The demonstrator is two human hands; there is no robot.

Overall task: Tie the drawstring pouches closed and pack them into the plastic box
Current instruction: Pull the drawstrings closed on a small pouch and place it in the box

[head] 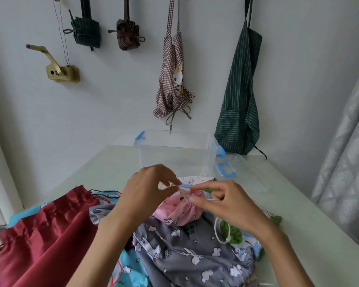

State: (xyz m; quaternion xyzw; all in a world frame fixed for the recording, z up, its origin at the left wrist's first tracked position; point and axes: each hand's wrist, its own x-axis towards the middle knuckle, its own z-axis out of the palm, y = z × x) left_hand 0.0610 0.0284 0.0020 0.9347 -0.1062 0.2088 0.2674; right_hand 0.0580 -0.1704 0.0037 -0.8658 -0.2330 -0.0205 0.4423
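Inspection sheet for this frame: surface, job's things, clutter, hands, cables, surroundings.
Surface: pale green table.
Job's things: pink pouch, mouth gathered; red pouch, grey pouch and blue pouch lie in a heap; plastic box with no pouch seen inside, its lid beside it.
Clutter: nothing seen.
Hands: left hand and right hand pinch the pink pouch's string.
Cables: nothing seen.
Surroundings: aprons and a bracket on the wall; curtain at right.

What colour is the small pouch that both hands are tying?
Pink, with small printed figures; the pink pouch shows best in the head view, its only view.
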